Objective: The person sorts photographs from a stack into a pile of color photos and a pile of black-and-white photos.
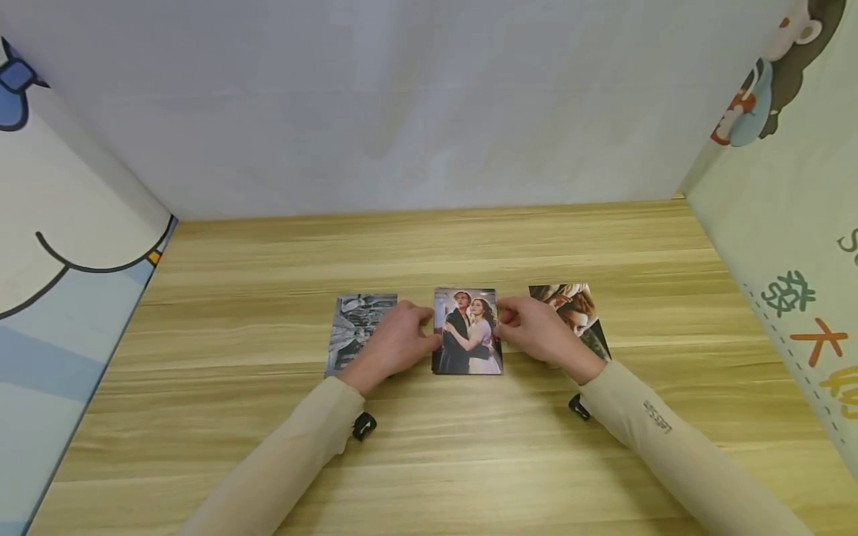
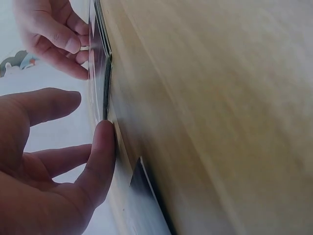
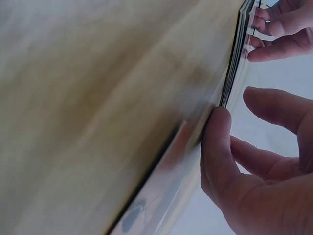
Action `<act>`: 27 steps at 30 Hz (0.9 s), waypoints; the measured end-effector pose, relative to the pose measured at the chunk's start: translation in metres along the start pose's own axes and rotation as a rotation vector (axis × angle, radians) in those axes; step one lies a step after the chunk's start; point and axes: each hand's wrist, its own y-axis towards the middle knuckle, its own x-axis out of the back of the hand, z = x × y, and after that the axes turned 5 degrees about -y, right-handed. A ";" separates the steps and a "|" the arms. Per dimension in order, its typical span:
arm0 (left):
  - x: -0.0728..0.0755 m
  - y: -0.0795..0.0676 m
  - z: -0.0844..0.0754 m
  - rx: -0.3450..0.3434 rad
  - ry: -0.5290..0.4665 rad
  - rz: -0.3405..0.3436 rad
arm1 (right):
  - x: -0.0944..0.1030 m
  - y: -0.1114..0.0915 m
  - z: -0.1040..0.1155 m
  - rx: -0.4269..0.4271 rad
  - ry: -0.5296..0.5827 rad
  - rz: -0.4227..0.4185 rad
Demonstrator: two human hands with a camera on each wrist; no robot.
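In the head view a small stack of photo cards (image 1: 469,350) lies on the wooden table, its top card picturing a couple embracing. My left hand (image 1: 401,336) touches the stack's left edge with its fingertips. From the opposite side, the fingertips of my right hand (image 1: 541,329) meet the right edge. Layered card edges of the stack (image 2: 106,73) show in the left wrist view, one fingertip right at the near corner and another digit held apart from it. Much the same contact appears in the right wrist view, on the stack (image 3: 234,63).
A grey-toned photo card (image 1: 350,324) lies on the left, partly under my left hand and wrist. On the right, a darker photo card (image 1: 583,301) is partly covered by my right hand. A white wall (image 1: 415,134) rises behind the table (image 1: 442,469), with printed panels at both sides.
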 end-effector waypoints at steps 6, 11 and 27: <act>-0.004 -0.008 -0.010 0.007 0.000 -0.010 | 0.003 -0.008 -0.001 0.025 -0.005 0.018; -0.008 -0.017 -0.018 0.021 -0.014 -0.014 | 0.004 -0.015 -0.003 0.035 -0.006 0.028; -0.009 -0.021 -0.018 -0.010 -0.062 -0.011 | 0.006 -0.018 0.000 0.027 0.019 0.027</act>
